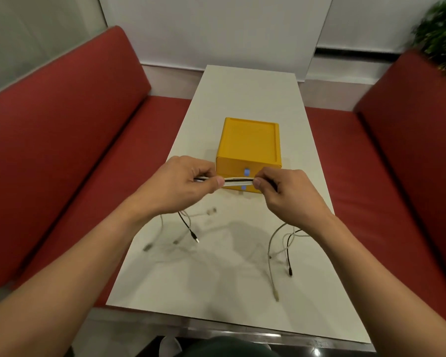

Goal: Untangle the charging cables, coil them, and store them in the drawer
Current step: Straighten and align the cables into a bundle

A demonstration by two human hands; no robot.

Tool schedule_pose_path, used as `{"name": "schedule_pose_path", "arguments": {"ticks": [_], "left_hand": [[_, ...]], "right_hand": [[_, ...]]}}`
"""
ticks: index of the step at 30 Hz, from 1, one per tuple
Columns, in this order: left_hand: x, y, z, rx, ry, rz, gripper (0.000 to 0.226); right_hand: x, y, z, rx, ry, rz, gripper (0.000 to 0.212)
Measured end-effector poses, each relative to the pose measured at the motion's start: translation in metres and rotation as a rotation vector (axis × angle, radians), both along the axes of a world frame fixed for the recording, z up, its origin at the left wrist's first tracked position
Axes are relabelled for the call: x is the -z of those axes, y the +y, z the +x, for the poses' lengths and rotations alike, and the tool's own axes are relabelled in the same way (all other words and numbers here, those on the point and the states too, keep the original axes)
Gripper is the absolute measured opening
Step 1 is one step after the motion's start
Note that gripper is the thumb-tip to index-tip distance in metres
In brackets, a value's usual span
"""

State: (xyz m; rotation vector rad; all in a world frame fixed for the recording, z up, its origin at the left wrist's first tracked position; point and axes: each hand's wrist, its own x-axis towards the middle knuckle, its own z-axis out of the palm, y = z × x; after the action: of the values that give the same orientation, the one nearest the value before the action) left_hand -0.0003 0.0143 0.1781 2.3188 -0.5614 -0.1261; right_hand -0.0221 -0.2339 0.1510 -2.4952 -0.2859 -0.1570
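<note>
A bundle of white and black charging cables (238, 182) is stretched straight between my two hands, above the white table (216, 266). My left hand (183, 184) pinches the bundle's left part and my right hand (283, 194) pinches its right part. Loose ends with plugs hang down from both hands: white and black ends (188, 230) under the left, white and black ends (281, 253) under the right. Just behind the cables stands a yellow drawer box (250, 145) with both drawers closed and two blue handles (246, 172) on its front.
Red sofa seats (62, 155) flank the narrow table on both sides. A green plant (440, 29) stands at the far right. The table's near edge (229, 318) lies close to my body.
</note>
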Motion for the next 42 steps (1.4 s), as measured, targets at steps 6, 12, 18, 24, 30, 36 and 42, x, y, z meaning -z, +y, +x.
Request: {"name": "schedule_pose_path", "arguments": {"ticks": [6,12,18,24,30,36,42], "left_hand": [[0.002,0.016,0.015,0.085,0.207,0.094,0.034],[-0.011,-0.006,0.013,0.166,0.318,0.038,0.038],[-0.012,-0.019,0.014,0.182,0.324,-0.194,0.028],[-0.015,-0.018,0.013,0.099,0.105,-0.004,0.026],[-0.008,-0.011,0.014,-0.009,-0.01,0.133,0.026],[-0.017,-0.007,0.007,0.002,0.05,0.028,0.03],[-0.022,-0.003,0.004,0.025,0.02,0.023,0.029]], "right_hand": [[-0.015,-0.004,0.003,-0.07,0.084,0.099,0.019],[-0.031,0.0,0.004,-0.111,0.102,0.124,0.02],[-0.038,0.001,0.006,-0.133,0.083,0.091,0.019],[-0.034,-0.009,0.01,-0.133,0.102,0.09,0.027],[-0.035,-0.019,0.008,-0.25,0.293,0.116,0.014],[-0.032,-0.014,0.003,-0.173,0.2,0.223,0.013],[-0.038,-0.011,-0.001,-0.109,0.219,0.218,0.02]]}}
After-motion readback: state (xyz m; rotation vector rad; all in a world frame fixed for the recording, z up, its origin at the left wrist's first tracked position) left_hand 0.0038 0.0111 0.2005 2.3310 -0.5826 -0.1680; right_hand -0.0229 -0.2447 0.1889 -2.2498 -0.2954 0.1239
